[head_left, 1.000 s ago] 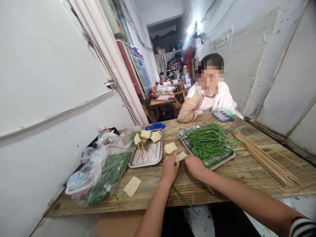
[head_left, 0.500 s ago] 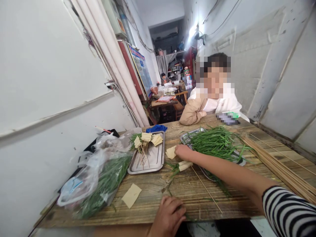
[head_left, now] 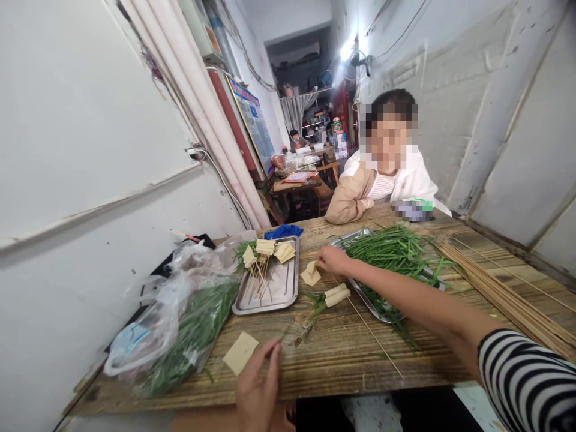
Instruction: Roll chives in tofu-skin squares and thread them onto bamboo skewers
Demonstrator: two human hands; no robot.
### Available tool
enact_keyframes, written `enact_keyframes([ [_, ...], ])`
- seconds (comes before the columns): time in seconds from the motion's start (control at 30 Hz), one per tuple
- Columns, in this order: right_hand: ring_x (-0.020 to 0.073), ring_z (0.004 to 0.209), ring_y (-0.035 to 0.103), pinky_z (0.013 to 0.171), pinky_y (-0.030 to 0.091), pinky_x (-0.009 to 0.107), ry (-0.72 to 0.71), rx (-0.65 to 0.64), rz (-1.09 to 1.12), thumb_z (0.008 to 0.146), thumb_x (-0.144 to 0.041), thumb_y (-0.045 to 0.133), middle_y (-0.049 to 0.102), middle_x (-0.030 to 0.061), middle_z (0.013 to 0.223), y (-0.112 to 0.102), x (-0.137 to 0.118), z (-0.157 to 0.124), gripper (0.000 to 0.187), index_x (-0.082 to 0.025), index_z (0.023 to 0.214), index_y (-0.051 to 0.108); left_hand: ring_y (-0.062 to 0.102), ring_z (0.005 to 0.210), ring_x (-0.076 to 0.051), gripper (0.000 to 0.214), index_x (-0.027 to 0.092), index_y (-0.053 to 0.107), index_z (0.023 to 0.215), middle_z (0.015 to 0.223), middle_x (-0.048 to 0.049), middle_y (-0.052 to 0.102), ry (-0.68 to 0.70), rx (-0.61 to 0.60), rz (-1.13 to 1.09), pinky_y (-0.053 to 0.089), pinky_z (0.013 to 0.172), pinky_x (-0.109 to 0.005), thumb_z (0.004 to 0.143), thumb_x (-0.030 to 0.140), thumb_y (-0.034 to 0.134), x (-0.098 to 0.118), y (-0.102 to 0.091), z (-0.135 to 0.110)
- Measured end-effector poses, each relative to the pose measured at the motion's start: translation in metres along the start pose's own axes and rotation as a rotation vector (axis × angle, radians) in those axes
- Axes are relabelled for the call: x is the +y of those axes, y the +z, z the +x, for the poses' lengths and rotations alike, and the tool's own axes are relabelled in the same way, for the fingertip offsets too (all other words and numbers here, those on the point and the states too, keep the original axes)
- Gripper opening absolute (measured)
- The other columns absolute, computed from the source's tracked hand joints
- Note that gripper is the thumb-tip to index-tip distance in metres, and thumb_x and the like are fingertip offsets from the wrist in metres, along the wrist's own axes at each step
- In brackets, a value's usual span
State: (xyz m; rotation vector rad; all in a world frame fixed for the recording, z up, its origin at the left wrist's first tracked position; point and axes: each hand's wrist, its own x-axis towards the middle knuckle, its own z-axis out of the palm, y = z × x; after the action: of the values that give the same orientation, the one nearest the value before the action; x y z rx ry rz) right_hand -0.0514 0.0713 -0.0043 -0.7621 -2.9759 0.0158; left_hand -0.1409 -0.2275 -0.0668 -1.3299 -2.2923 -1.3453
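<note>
My right hand (head_left: 333, 261) pinches the edge of a pale yellow tofu-skin sheet (head_left: 310, 274), which is partly lifted and bent. Just nearer to me lie two tofu-skin rolls (head_left: 336, 295) with green ends of chives sticking out, and a thin bamboo skewer (head_left: 375, 338) runs from beside them toward the front edge. My left hand (head_left: 257, 384) is low over the table's front, thumb and forefinger brought together; what they hold, if anything, is too small to make out. Beside it a flat square tofu-skin sheet (head_left: 240, 353) lies on the wood.
A metal tray (head_left: 283, 288) holds skewered rolls and folded sheets. Another tray (head_left: 362, 294) is heaped with chives (head_left: 387, 252). Bamboo skewers (head_left: 508, 300) lie at right, a plastic bag of greens (head_left: 193, 336) at left. A person (head_left: 382, 174) sits across the table.
My left hand has moved left, from the table's front middle to beside the flat sheet, its fingers now drawn together. At my right hand, the sheet has been lifted and bent.
</note>
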Motion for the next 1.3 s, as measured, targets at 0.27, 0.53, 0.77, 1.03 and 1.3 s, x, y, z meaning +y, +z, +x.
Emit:
enact_keyframes([
  [0.27, 0.0202, 0.07, 0.059, 0.054, 0.039, 0.028, -0.309, -0.01, -0.051, 0.075, -0.003, 0.048, 0.064, 0.0116, 0.076, 0.026, -0.083, -0.112, 0.021, -0.011, 0.085, 0.065, 0.067, 0.08, -0.016, 0.024, 0.017, 0.069, 0.094, 0.09, -0.0062, 0.073, 0.182, 0.263, 0.036, 0.052, 0.081, -0.031, 0.085, 0.034, 0.054, 0.052, 0.014, 0.098],
  [0.53, 0.0197, 0.076, 0.058, 0.062, 0.042, 0.029, -0.214, 0.009, 0.041, 0.08, -0.011, 0.051, 0.062, 0.01, 0.077, 0.026, -0.045, -0.174, 0.014, -0.012, 0.082, 0.065, 0.064, 0.087, -0.016, 0.02, 0.017, 0.068, 0.094, 0.092, -0.0056, 0.072, 0.518, -0.179, -0.05, 0.05, 0.084, -0.032, 0.085, 0.017, 0.05, 0.12, 0.122, 0.107],
  [0.77, 0.0255, 0.097, 0.059, 0.076, 0.046, 0.028, 0.298, -0.079, -0.094, 0.082, -0.014, 0.053, 0.063, 0.0186, 0.097, -0.005, 0.08, -0.155, 0.02, -0.007, 0.091, 0.069, 0.059, 0.103, -0.022, 0.021, 0.022, 0.069, 0.098, 0.107, -0.007, 0.069, 0.424, -0.31, -0.003, 0.045, 0.091, -0.041, 0.079, 0.018, 0.06, 0.155, 0.172, 0.123],
  [1.03, 0.0222, 0.094, 0.063, 0.076, 0.046, 0.025, 0.14, -0.154, -0.046, 0.082, -0.018, 0.053, 0.068, 0.0129, 0.099, -0.005, 0.106, -0.15, 0.022, -0.013, 0.095, 0.071, 0.061, 0.098, -0.023, 0.025, 0.026, 0.07, 0.101, 0.1, -0.0053, 0.072, 0.451, -0.595, 0.136, 0.036, 0.093, -0.047, 0.085, 0.019, 0.053, 0.18, 0.176, 0.121],
  [1.3, 0.024, 0.089, 0.065, 0.073, 0.046, 0.027, 0.091, -0.205, -0.086, 0.08, -0.009, 0.05, 0.069, 0.0168, 0.092, -0.005, 0.104, -0.153, 0.023, -0.007, 0.089, 0.071, 0.064, 0.092, -0.019, 0.023, 0.023, 0.072, 0.095, 0.095, -0.0038, 0.074, 0.412, -0.624, 0.101, 0.042, 0.087, -0.036, 0.085, 0.018, 0.052, 0.16, 0.171, 0.115],
])
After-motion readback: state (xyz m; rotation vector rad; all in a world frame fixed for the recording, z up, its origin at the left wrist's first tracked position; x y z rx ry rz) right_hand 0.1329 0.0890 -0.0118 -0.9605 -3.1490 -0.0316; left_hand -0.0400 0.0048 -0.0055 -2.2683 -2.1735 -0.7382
